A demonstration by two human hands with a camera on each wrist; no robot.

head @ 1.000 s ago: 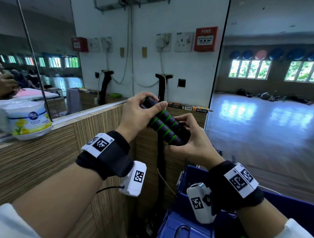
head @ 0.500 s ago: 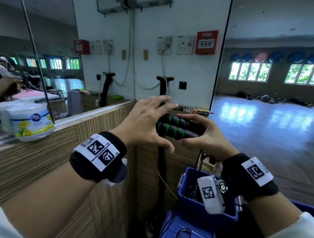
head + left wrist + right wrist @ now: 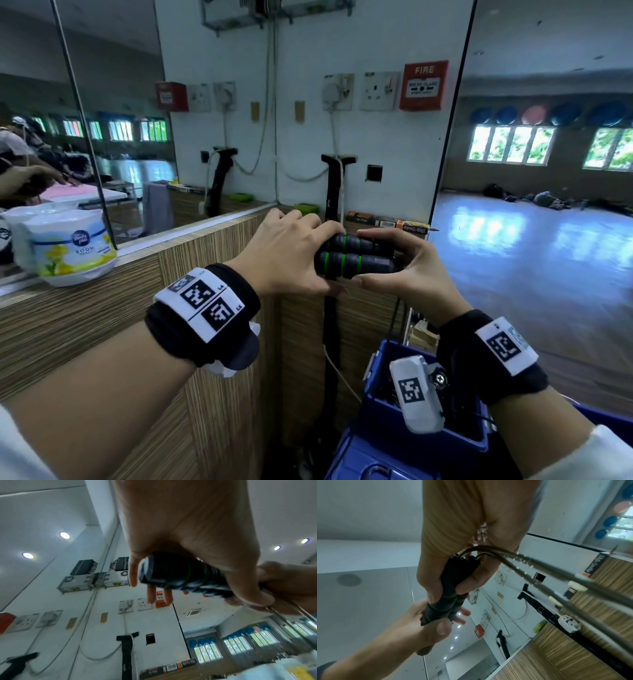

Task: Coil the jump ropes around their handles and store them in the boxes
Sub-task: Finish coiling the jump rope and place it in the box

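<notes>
Below the hands a blue box [image 3: 421, 435] is sitting open, likely ready to take the rope. Both hands are holding the two black handles [image 3: 354, 257] side by side and level at chest height, probably to bundle them for winding. The left hand [image 3: 287, 253] is gripping one end, thumb underneath; the right hand [image 3: 407, 270] is pinching the other, where the cords [image 3: 539, 574] are trailing away uncoiled.

I see 2 black handles [image 3: 352, 260] with green rings. The box [image 3: 383, 421] is blue. The counter [image 3: 85, 325] has brown stripes, and the alarm [image 3: 424, 85] is red.
</notes>
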